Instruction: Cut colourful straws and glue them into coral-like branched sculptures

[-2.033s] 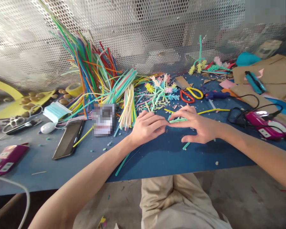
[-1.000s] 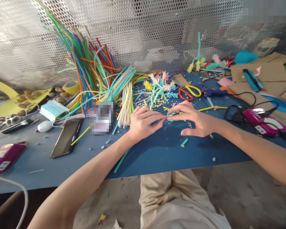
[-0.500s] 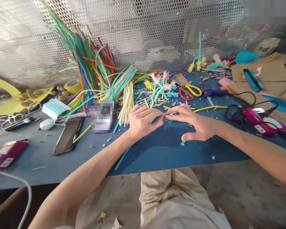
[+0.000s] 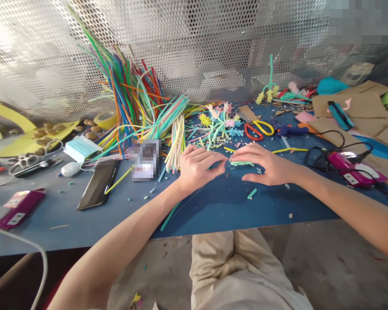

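My left hand (image 4: pixel 202 167) is above the table, thumb and fingers pinched together. A thin teal pipe cleaner (image 4: pixel 170 217) extends from beneath my left wrist toward the front edge, with a fine wire-like line running up to the pinch. My right hand (image 4: pixel 267 164) meets the left fingertips with its stretched fingertips, its thumb well apart. Light green fluffy piece (image 4: pixel 242 163) lies partly under the right fingers. Whatever sits right at the fingertips is too small to see. A short teal piece (image 4: pixel 252 193) lies below the right hand.
Behind my hands are fluffy pipe-cleaner flowers (image 4: pixel 216 125) and scissors (image 4: pixel 259 129). A glue gun (image 4: pixel 291 129) and a magenta device (image 4: pixel 355 170) with black cables are at right. Pipe-cleaner bundles (image 4: pixel 126 103), a phone (image 4: pixel 97 185) and a face mask (image 4: pixel 82 148) are at left.
My right thumb has moved slightly up and left, uncovering the short teal piece. More of the green fluffy piece shows under my right fingers. The whole view has shifted slightly.
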A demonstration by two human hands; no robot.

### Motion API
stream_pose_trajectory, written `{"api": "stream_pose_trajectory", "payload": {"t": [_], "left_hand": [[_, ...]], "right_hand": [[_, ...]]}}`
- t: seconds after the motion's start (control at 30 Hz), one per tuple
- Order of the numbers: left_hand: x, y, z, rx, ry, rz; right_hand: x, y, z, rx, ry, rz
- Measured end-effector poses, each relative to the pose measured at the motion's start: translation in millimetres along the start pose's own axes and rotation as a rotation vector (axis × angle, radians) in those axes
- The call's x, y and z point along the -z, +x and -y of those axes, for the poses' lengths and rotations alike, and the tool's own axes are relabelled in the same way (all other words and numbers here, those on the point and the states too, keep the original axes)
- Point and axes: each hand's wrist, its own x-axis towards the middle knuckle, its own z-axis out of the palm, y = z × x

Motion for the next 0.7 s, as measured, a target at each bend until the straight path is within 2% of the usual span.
{"api": "stream_pose_trajectory", "payload": {"t": [0.1, 0.23, 0.43, 0.6, 0.7], "left_hand": [[-3.6, -2.2, 4.4, -0.048, 0.029, 0.051], [-7.7, -5.6, 9.3, -0.085, -0.022, 0.193], [-11.6, -6.2, 10.2, -0.138, -0.127, 0.372], [-12.8, -7.0, 10.8, -0.182, -0.143, 0.409], [-12.9, -7.2, 12.9, -0.192, -0.147, 0.444]], "right_hand": [[5.0, 1.4, -6.3, -0.028, -0.021, -0.081], [18.3, -0.7, -22.6, -0.097, -0.073, -0.228], [50.0, -14.7, -46.6, -0.264, -0.191, -0.252], [72.5, -28.5, -57.1, -0.398, -0.253, -0.251], [83.8, -36.1, -69.4, -0.408, -0.276, -0.223]]}}
